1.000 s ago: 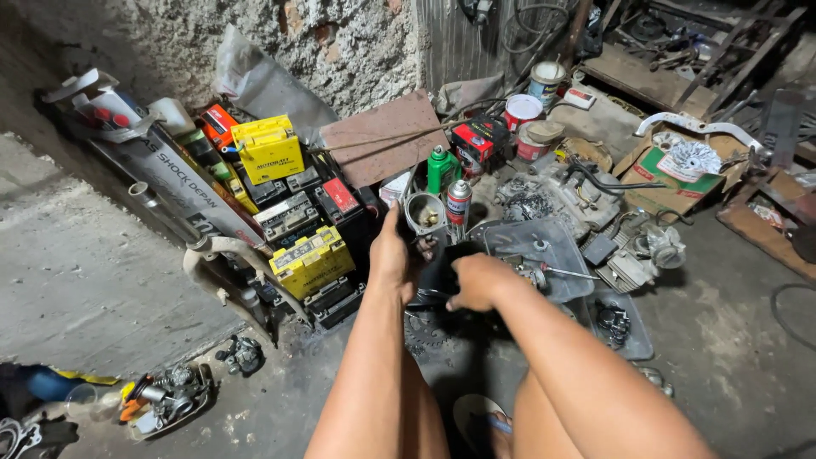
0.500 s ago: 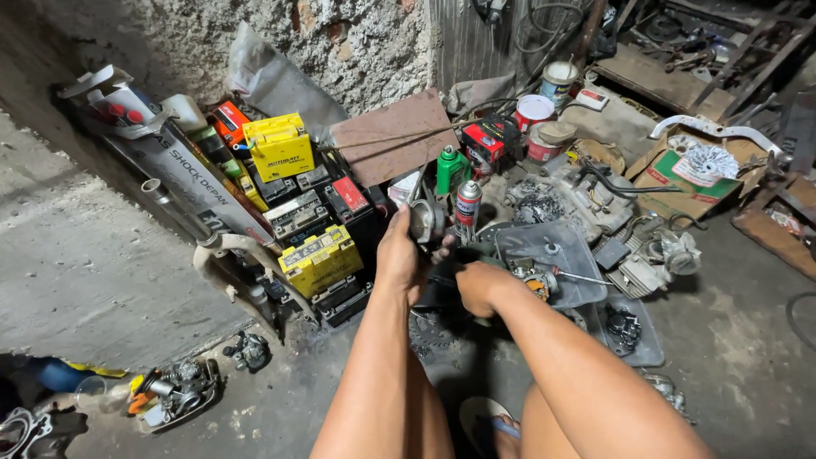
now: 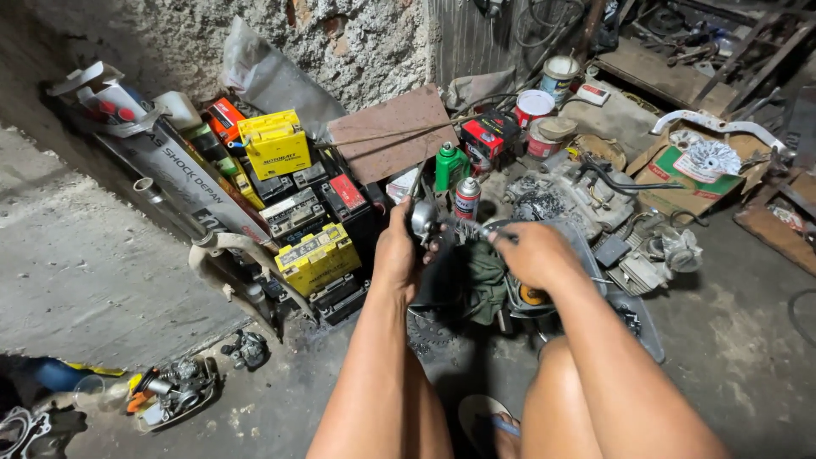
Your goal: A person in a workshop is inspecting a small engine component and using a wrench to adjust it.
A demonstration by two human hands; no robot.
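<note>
- Grey concrete floor (image 3: 102,280) is seen from above, crowded with workshop clutter against a rough plastered wall (image 3: 357,42).
- Yellow and black batteries (image 3: 316,255) are stacked at the left; an engine block (image 3: 586,191) lies at the right.
- A small round metal part (image 3: 422,219) is held up between the knees, above a green rag (image 3: 484,276).
- The left hand (image 3: 398,252) is closed around that part.
- The right hand (image 3: 531,252) is curled on a thin tool (image 3: 476,228) aimed at it.
- The step in hand appears to be working on the part; steady bracing is likely called for next.
</note>
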